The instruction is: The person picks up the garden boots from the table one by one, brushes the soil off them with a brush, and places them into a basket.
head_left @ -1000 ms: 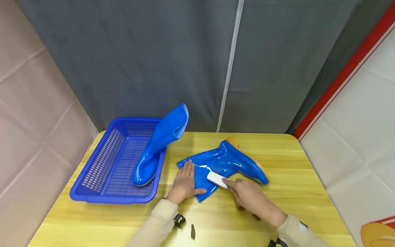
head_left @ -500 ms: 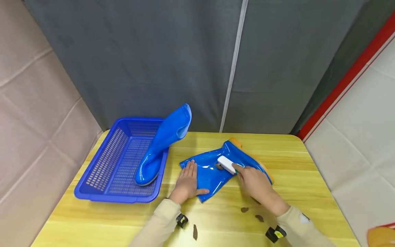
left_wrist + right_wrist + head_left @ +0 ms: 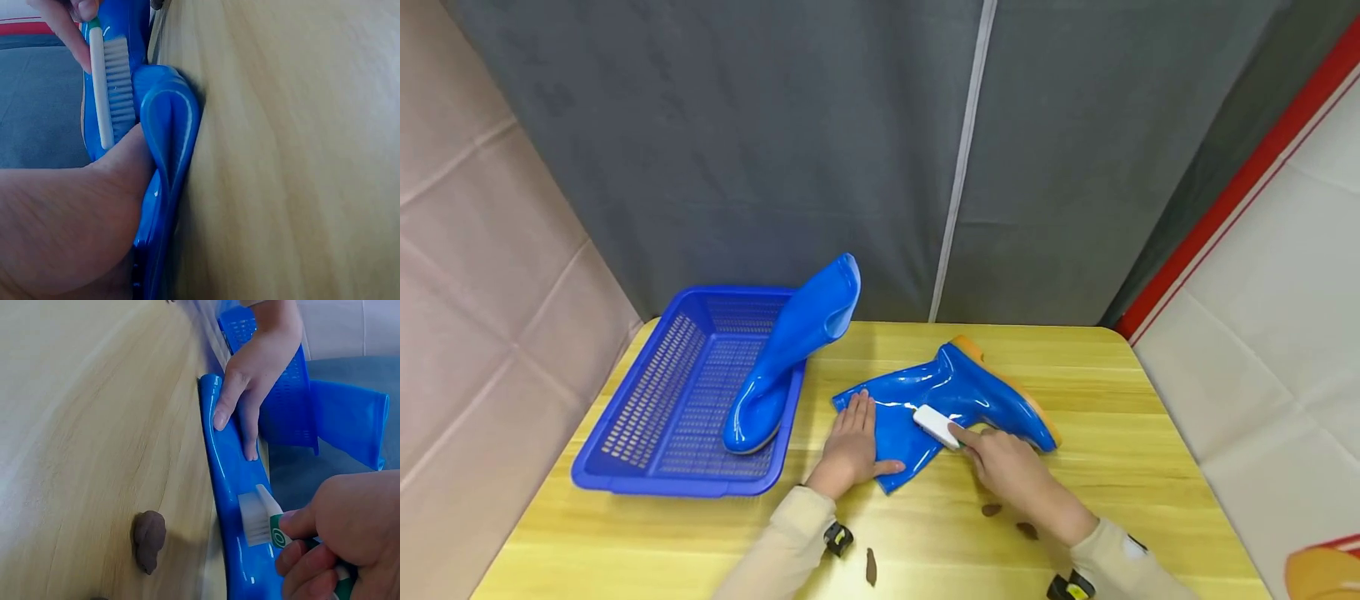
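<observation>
A glossy blue rubber boot with an orange sole lies on its side on the table, toe to the right. My left hand presses flat on the top of its shaft, fingers straight and thumb spread near the opening. My right hand grips the green handle of a white scrub brush, index finger stretched along its back. In the right wrist view the brush's bristles meet the side of the shaft. The left wrist view shows the boot's folded opening beside the left hand.
To the left stands a blue plastic basket. A second blue boot leans inside it, its shaft jutting over the right rim. Several brown clumps lie on the table, one near the left wrist and another below the right hand.
The brush moved up toward the ankle, then back down the shaft. A brown clump seen beside it on the boot half a second ago no longer shows. The left hand stays put.
</observation>
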`<state>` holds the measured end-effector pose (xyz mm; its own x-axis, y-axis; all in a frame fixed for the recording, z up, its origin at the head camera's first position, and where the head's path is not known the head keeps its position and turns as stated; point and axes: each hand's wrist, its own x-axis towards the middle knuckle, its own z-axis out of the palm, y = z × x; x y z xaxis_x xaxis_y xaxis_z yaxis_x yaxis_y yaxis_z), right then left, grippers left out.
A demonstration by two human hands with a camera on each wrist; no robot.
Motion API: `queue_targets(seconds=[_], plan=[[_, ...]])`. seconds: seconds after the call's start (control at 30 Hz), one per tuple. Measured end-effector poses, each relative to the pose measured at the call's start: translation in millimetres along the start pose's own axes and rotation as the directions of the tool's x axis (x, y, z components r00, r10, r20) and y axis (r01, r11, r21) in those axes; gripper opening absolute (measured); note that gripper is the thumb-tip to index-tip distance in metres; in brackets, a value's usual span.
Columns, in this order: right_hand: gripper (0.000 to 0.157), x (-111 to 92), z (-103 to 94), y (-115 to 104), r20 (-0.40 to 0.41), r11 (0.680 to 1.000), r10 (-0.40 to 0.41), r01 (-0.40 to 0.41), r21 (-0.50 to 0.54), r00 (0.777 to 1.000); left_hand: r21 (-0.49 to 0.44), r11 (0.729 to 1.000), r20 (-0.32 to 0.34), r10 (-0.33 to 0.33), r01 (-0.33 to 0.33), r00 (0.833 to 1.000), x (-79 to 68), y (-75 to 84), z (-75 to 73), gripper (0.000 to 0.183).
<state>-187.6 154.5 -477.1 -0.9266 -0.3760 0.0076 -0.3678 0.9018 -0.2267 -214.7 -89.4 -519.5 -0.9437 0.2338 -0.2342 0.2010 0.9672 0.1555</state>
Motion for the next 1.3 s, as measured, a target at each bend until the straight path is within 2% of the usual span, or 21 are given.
queue_targets(seconds=[0.07,0.33,0.57,0.8,0.93,1.1,1.2,1.3], plan=[[0.037,-2.6,-2.3,0.3,0.017,1.0,-0.013,0.013,-0.012,1.0,-0.005,1.0,-0.004,0.001,-0.001,1.0,-0.5,-0.8,0.3,0.116],[0.034,-13.5,-11.7,0.4,0.002,0.995,-0.065,0.065,-0.074,0.998,-0.008,1.0,0.011,0.003,-0.003,1.0,-1.0,-2.0,0.1,0.115],[0.033,-12.3,-28.9,7.5,0.062,0.999,-0.025,0.023,0.032,0.998,-0.002,1.0,-0.005,0.007,-0.007,1.0,-4.5,-1.6,-1.9,0.115],[0.034,3.9,-48.7,6.7,0.082,0.999,-0.017,0.014,0.044,0.996,-0.014,1.0,-0.006,0.005,-0.006,1.0,-4.0,-2.7,-1.6,0.115],[0.034,24.5,-43.9,-2.7,0.072,0.997,-0.043,0.038,0.073,0.996,-0.007,1.0,-0.002,0.0,0.0,1.0,-4.5,-4.1,-1.2,0.116],[0.036,50.7,-23.0,-9.9,0.061,0.993,-0.096,0.091,0.077,0.994,-0.001,1.0,0.0,-0.009,0.009,1.0,-3.9,-5.5,-0.3,0.116],[0.036,51.6,-13.6,-8.7,0.08,0.994,-0.086,0.08,0.075,0.993,0.0,1.0,0.006,0.001,-0.001,1.0,-1.9,-5.1,0.5,0.115],[0.035,40.2,-11.3,-7.1,0.086,0.995,-0.06,0.053,0.085,0.995,-0.005,1.0,0.011,0.009,-0.009,1.0,-1.0,-3.9,-0.3,0.115]])
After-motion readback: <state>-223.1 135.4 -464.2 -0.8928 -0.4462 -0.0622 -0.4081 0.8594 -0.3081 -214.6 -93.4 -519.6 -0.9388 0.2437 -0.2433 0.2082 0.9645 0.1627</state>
